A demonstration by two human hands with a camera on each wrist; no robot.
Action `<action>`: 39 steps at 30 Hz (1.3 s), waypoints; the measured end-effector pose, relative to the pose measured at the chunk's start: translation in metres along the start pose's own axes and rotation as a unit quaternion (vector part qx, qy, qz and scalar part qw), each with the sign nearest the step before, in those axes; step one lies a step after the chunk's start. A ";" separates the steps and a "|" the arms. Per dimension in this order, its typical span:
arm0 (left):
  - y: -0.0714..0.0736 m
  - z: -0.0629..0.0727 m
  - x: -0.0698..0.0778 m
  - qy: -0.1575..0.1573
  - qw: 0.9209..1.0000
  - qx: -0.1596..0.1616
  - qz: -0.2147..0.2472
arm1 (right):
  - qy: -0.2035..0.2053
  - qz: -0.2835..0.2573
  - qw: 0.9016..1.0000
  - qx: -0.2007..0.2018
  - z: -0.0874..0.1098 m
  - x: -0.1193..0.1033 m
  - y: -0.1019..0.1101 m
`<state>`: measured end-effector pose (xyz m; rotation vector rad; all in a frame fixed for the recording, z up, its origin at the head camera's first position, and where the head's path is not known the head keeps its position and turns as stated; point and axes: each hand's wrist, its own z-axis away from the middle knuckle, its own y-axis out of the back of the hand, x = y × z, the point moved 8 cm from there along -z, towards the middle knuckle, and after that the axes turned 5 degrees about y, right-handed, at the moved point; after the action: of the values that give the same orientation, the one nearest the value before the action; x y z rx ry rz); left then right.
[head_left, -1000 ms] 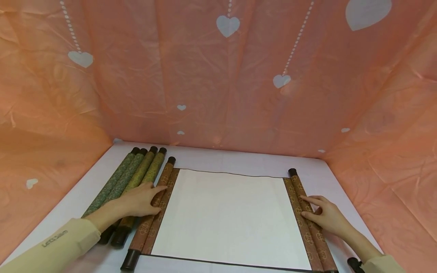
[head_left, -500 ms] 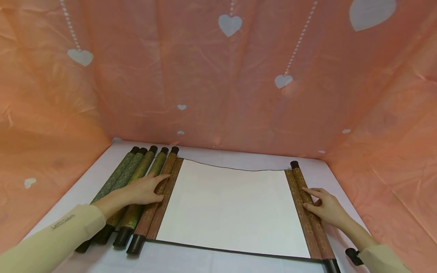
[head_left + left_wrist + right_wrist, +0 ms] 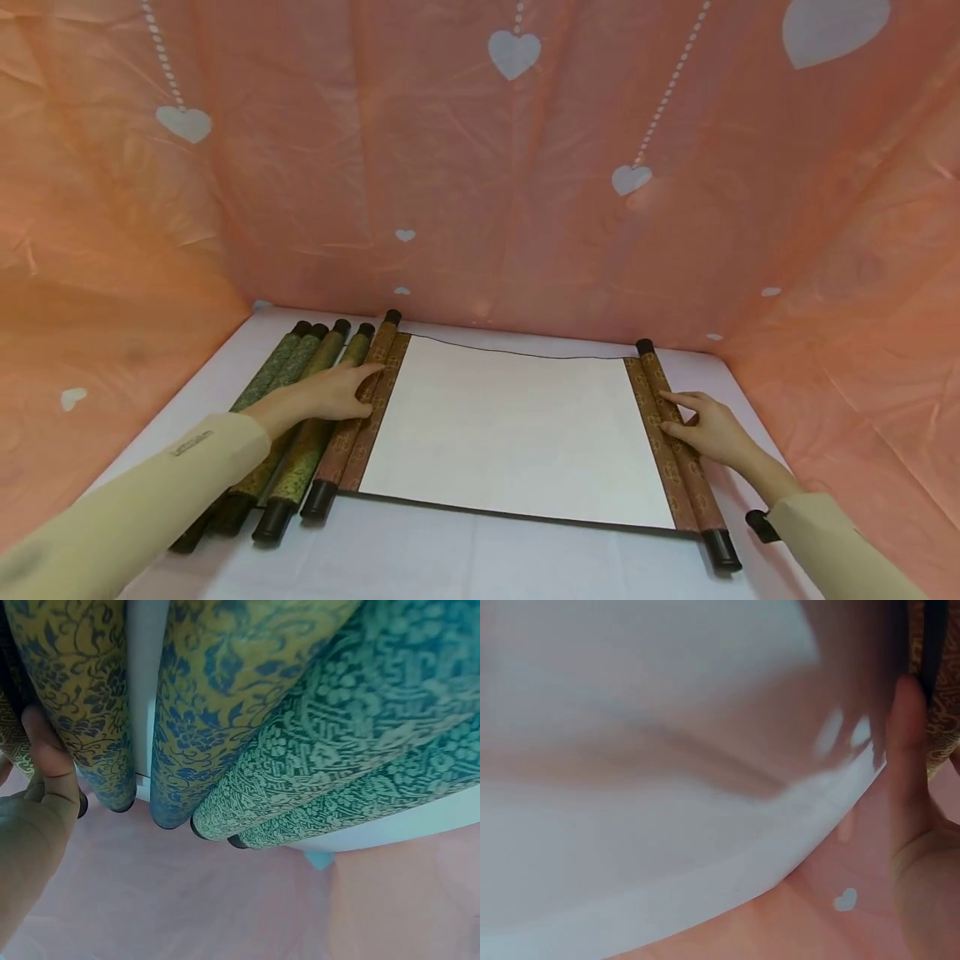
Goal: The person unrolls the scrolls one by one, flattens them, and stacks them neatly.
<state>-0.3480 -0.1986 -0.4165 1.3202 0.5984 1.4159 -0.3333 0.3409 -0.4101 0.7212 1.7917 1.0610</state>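
Observation:
A hanging scroll lies unrolled between both hands in the head view, its blank white sheet [image 3: 517, 425] framed by brown patterned bands. My left hand [image 3: 330, 394] grips the scroll's left roller [image 3: 341, 454] between thumb and fingers. On the other side, my right hand [image 3: 712, 429] pinches the right roller [image 3: 697, 492], which has black end caps. In the left wrist view, the left hand [image 3: 37, 802] shows at the left edge beside rolled scrolls. The right wrist view catches the right hand [image 3: 915, 802] along the patterned roller, its other fingertips mostly hidden.
Several rolled scrolls lie side by side left of the open one: yellow-green scrolls [image 3: 292, 475] nearest, green scrolls [image 3: 273, 367] beyond, partly under the left forearm. A white cloth [image 3: 465, 558] covers the table. Orange curtains [image 3: 480, 167] with hearts enclose the back and sides.
Both hands have shifted the open scroll away from the body, toward the back curtain, its left roller now alongside the rolled scrolls. The rolled scrolls stay nearly where they were.

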 end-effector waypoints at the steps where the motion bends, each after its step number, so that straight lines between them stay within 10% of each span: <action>1: 0.000 -0.002 0.000 0.001 1.000 0.000 -0.005 | -0.002 0.000 1.000 -0.002 -0.001 0.001 -0.001; 16: 0.024 -0.010 -0.002 -0.019 0.995 0.053 -0.087 | -0.020 -0.010 1.000 -0.013 -0.007 0.009 -0.005; 39: 0.019 -0.001 -0.012 -0.014 0.994 0.063 -0.083 | -0.008 0.009 0.999 -0.031 -0.011 -0.014 -0.005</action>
<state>-0.3574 -0.2146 -0.4049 1.3553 0.7707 1.2391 -0.3375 0.3237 -0.4069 0.7072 1.7343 1.1143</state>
